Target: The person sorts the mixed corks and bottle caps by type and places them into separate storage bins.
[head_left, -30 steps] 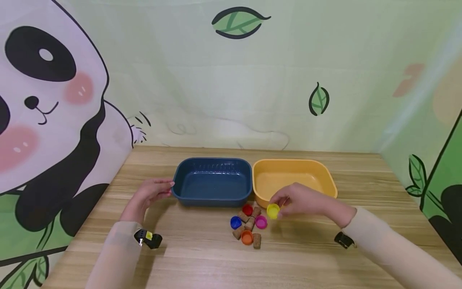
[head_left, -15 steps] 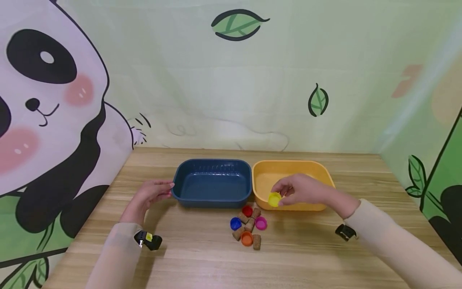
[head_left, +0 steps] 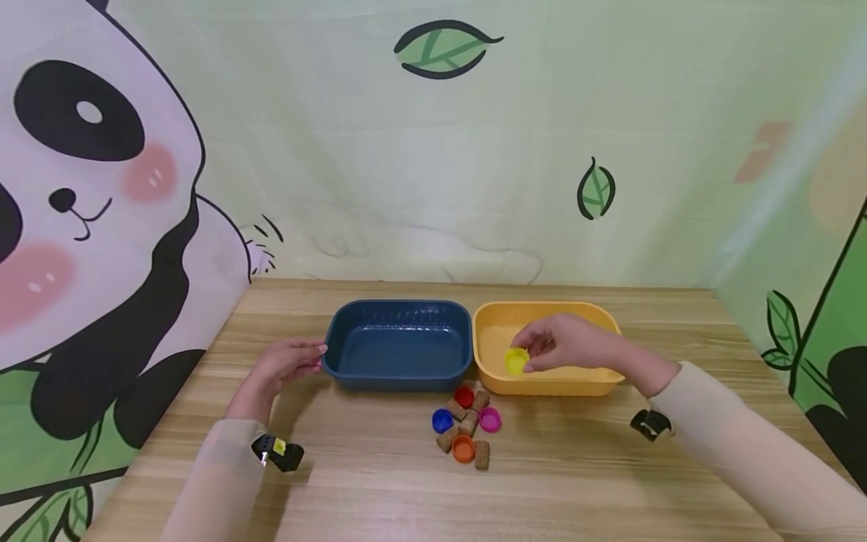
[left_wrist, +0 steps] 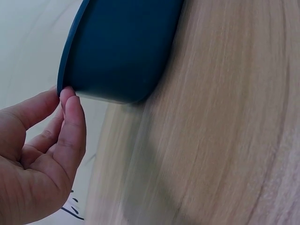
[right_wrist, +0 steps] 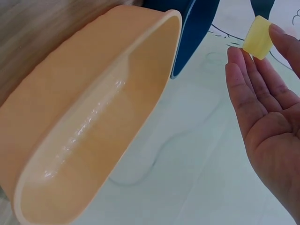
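- Dark-blue rectangular plastic tray: glossy inside
- Orange-yellow rectangular plastic tray: glossy inside
- Small round yellow plastic cup: smooth
- Brown cork-like cylinder: matt, rough

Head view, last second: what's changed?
Right hand carried the yellow cap forward, from the near rim of the yellow bin to above its inside; nothing newly grasped or released. Unchanged: left hand pinching the rim of the blue bin, loose caps and corks.

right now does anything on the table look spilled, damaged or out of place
Nothing stands out: the blue tub and yellow tub sit upright, and the corks and caps on the table lie loosely clustered.
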The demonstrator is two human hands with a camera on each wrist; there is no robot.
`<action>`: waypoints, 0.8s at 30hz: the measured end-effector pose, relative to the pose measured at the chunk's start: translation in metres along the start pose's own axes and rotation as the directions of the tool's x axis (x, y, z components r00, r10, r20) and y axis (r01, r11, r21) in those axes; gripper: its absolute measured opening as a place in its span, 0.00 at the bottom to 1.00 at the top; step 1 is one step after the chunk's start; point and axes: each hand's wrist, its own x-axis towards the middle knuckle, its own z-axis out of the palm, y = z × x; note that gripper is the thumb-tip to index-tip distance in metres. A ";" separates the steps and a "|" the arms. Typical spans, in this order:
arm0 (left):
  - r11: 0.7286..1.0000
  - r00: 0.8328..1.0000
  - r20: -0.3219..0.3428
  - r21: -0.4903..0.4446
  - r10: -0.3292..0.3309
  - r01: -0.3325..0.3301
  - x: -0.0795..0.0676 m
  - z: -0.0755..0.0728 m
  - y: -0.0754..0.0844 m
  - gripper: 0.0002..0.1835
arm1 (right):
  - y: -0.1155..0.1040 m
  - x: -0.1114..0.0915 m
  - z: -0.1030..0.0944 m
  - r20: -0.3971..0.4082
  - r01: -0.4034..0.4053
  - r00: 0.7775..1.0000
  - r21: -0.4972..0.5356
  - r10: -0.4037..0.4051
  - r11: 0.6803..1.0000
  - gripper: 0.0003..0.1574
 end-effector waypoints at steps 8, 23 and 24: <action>1.000 1.000 0.018 -0.016 0.019 -0.019 0.001 -0.001 -0.002 0.27 | -0.001 0.004 -0.011 0.006 0.001 1.000 0.018 -0.001 1.000 0.21; 1.000 1.000 0.012 -0.010 0.016 -0.015 -0.001 0.000 0.001 0.26 | -0.001 0.018 -0.029 0.030 -0.027 0.999 0.031 0.026 0.999 0.21; 1.000 1.000 0.015 -0.009 0.017 -0.017 -0.001 0.000 0.000 0.26 | 0.000 0.019 -0.030 0.027 -0.027 0.999 0.030 0.026 0.999 0.21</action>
